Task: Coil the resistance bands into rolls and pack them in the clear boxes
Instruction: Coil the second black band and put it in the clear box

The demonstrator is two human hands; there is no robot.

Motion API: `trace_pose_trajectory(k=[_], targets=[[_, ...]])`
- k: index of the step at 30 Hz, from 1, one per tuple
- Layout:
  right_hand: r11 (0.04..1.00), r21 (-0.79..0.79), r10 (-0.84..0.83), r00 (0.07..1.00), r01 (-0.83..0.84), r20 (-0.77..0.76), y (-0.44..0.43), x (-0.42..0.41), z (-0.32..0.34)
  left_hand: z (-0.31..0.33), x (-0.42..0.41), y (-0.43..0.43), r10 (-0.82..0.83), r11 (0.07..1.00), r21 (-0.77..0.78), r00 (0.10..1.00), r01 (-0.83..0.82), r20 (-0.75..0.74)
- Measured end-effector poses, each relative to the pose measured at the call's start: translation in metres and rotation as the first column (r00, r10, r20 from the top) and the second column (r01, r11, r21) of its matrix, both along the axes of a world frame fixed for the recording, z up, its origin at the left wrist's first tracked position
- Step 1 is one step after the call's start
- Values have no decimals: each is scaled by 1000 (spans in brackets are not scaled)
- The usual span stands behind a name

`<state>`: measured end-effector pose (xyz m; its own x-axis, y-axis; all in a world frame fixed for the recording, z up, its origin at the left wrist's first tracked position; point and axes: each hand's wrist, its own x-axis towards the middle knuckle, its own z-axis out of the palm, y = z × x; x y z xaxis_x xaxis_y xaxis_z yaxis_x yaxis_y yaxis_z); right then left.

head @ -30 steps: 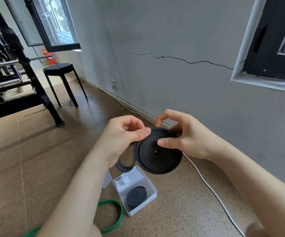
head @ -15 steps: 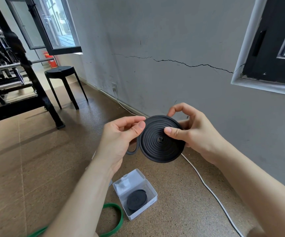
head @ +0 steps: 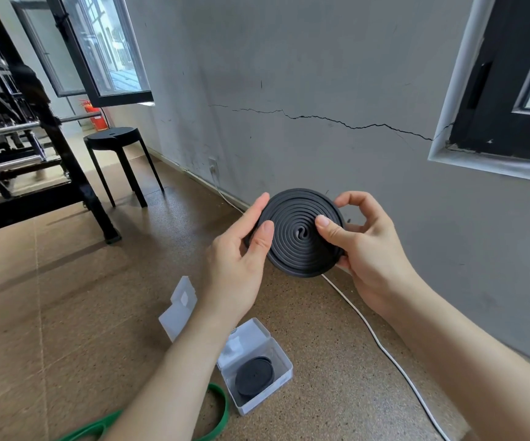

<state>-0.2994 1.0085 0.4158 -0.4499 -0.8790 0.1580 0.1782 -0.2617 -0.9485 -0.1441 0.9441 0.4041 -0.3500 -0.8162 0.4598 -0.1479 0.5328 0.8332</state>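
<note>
I hold a black resistance band (head: 300,246) wound into a flat spiral roll, up in front of me at chest height. My left hand (head: 241,259) presses its left edge with thumb and fingers. My right hand (head: 362,246) pinches the right side, thumb on the face and fingers curled behind. On the floor below lies an open clear box (head: 270,393) with another black roll (head: 254,375) inside. A second clear box (head: 178,308) stands open to its left. A green band (head: 219,418) lies uncoiled on the floor by my left forearm.
A grey cracked wall (head: 321,122) runs close on the right, with a white cable (head: 384,348) along the floor beneath it. A black stool (head: 114,141) and a black metal frame (head: 66,160) stand at the far left. Brown speckled floor (head: 66,313) lies between.
The loose tail of the black band has been wound in, so the roll is now a full spiral. Both hands have lifted it higher and shifted right.
</note>
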Motion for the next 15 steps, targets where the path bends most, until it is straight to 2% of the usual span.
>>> trace_pose_trajectory(k=[2,5,8,11,15], targets=[[1000,-5,-28,999,28,33,0,4,-1,0,-3,4,61,994,-101,995,-52,81],[998,8,-66,996,66,63,-2,7,-2,-1,-5,4,52,992,-117,999,-51,6],[994,27,-106,991,104,83,-4,9,-4,2,-3,2,26,999,42,989,-20,-146],[991,32,-131,983,127,128,-4,13,-5,5,-3,4,-29,972,217,961,91,-275],[996,61,-80,985,71,152,-4,19,-4,7,-1,7,-34,954,275,952,122,-304]])
